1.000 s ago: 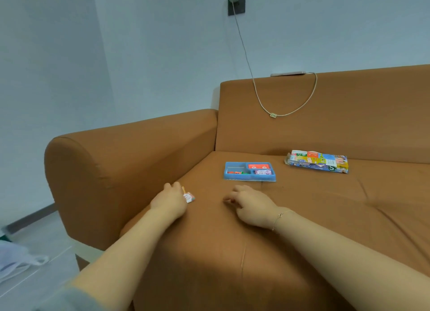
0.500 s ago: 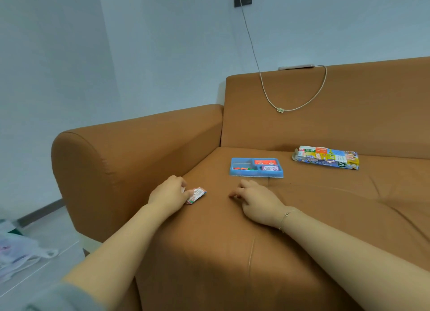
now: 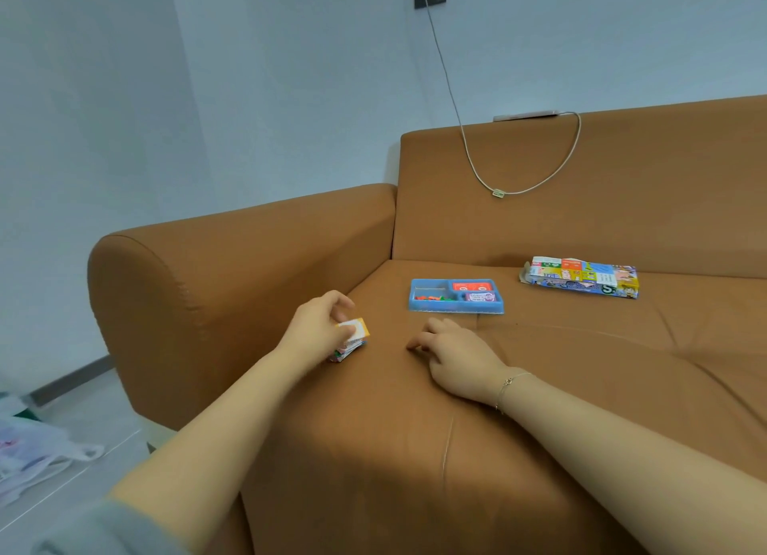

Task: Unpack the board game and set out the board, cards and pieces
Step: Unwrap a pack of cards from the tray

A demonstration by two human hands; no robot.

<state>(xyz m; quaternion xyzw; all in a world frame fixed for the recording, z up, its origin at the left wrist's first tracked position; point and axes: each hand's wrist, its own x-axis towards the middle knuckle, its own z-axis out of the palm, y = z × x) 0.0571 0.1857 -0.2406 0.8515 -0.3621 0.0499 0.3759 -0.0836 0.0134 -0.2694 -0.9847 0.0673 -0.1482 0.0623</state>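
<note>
My left hand point(image 3: 319, 330) holds a small stack of colourful cards point(image 3: 352, 338) on the sofa seat, near the armrest; an orange-edged card tops the stack. My right hand point(image 3: 452, 355) rests on the seat with loosely curled fingers and holds nothing. Beyond the hands lies a blue plastic tray point(image 3: 456, 296) with small coloured pieces in its left compartment and red and purple card packs in its right ones. Further right lies the flattened colourful game box or folded board point(image 3: 581, 277).
All of this lies on a brown sofa point(image 3: 581, 388), whose armrest point(image 3: 232, 264) rises at the left. A white cable point(image 3: 519, 189) hangs from a wall socket over the backrest. White plastic bags point(image 3: 33, 455) lie on the floor at lower left.
My left hand has lifted and turned the card stack, so an orange-edged card now faces up. The right hand has stayed put. The camera has shifted slightly.
</note>
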